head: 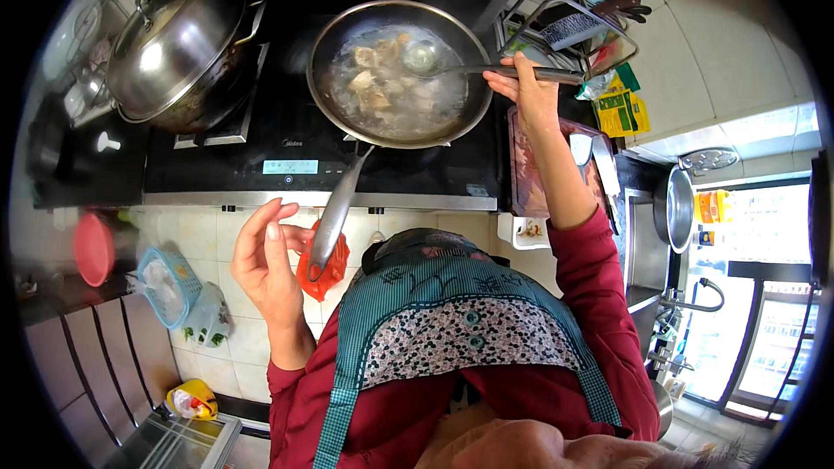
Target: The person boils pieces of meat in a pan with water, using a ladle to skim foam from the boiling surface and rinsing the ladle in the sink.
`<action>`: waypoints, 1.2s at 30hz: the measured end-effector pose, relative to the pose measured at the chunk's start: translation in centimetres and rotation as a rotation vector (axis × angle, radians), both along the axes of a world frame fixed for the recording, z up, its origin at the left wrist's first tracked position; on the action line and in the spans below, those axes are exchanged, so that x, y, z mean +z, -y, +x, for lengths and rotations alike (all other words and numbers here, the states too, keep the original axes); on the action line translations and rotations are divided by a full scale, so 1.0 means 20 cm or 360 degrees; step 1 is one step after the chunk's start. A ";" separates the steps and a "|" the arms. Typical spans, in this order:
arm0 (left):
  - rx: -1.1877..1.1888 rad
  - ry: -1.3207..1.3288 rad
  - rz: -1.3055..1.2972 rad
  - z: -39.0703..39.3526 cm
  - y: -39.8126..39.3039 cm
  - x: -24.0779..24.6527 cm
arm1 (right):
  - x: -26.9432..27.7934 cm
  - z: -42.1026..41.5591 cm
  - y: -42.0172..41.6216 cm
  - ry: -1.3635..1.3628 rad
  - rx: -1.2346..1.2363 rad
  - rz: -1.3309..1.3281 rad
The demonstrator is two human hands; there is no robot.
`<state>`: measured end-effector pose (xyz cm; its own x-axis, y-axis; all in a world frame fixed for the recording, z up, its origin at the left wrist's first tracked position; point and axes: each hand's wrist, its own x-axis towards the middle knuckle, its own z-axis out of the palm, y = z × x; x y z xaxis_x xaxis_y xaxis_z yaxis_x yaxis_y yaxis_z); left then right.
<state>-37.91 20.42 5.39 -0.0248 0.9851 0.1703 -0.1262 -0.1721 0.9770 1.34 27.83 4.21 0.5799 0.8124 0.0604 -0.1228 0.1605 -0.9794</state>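
Note:
My right hand point(531, 88) grips the dark handle of a metal ladle point(469, 69), whose bowl dips into cloudy, steaming liquid in a frying pan point(317, 88). Pale chunks of food point(373, 99), perhaps meat, lie in the liquid, mostly left of the ladle. The pan stands on a black cooktop point(417, 172), and its metal handle point(339, 215) points toward me. Just left of that handle, my left hand point(270, 267) hangs in the air with its fingers apart, holding nothing.
A lidded wok point(176, 45) stands at the left burner. Right of the cooktop are a cutting board point(521, 169) with a spatula point(581, 148), a knife point(606, 166), a metal rack point(554, 3) holding knives, and a yellow packet point(622, 114). A red bag point(332, 270) shows below the pan handle.

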 end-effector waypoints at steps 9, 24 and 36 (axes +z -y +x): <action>-0.0923 -0.0069 -0.0225 0.52 0.11 0.07 | 0.19 0.28 0.60 -0.0160 -0.0084 -0.0069; -0.2134 -0.0127 -0.0480 1.71 0.51 0.02 | 0.23 1.13 2.49 0.0183 -0.1232 -0.0326; -0.2042 -0.0284 -0.0597 1.96 0.67 -0.01 | -0.74 1.79 3.14 0.1765 -0.1205 -0.1334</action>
